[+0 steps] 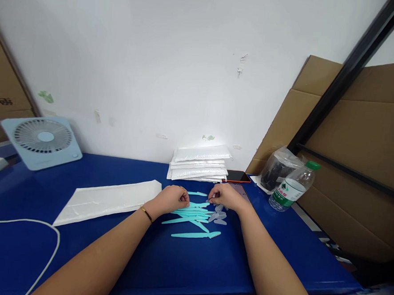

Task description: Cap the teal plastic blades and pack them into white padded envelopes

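Observation:
Several turquoise eyebrow razors [193, 212] lie in a loose pile on the blue table, and a single razor [195, 234] lies apart in front of them. My left hand [172, 198] is closed in a pinch at the pile's left side, on the handle of an eyebrow razor whose head points right. Across from it, my right hand [226, 196] has thumb and forefinger pinched by the razor heads, seemingly on a small clear blade cap that is mostly hidden. More translucent blade caps [218, 216] are scattered below my right hand.
A white padded sleeve [110, 201] lies left of my left hand. Behind stand stacked white packets [199, 163] and a phone [238, 176]. A water bottle [293, 189] and wrapped dark container [277, 169] are right; a fan [45, 140] and white cable [56, 241] are left.

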The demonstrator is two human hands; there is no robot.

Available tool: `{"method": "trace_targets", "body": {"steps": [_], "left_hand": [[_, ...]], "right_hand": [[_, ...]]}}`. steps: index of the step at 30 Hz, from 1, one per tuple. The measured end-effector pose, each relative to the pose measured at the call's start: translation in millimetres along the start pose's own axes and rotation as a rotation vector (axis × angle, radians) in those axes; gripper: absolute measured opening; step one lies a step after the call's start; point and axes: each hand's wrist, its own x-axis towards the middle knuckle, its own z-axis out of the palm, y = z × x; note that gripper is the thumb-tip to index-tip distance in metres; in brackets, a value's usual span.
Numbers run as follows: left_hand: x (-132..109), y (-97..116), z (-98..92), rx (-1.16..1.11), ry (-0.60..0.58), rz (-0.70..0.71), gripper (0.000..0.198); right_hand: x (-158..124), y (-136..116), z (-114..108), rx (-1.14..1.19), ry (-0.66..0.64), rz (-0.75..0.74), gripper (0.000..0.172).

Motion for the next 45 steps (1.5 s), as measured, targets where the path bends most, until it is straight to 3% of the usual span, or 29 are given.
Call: {"method": "trace_targets", "body": {"steps": [9,15,37,45], "left_hand": [[3.1,-7.2,-9.0,0.055,0.151,-0.104,0.015],[7.4,-10.8,-3.5,0.179,0.143,-0.069,0.013],[7.3,-2.1,-3.0,0.180,0.166,-0.060,0.015],[12.7,-6.3,3.9,0.213,0.245,-0.049,0.012]], "right_hand": [[-0.9,10.0,-1.1,0.043,-0.019,0.060,0.010],[2.2,0.5,5.4,0.072,0.017,0.029,0.008],[9.1,-5.9,15.6,0.050,0.057,-0.031,0.009],[14.1,-9.5,20.0,0.045,0.113,-0.024,0.011]]}}
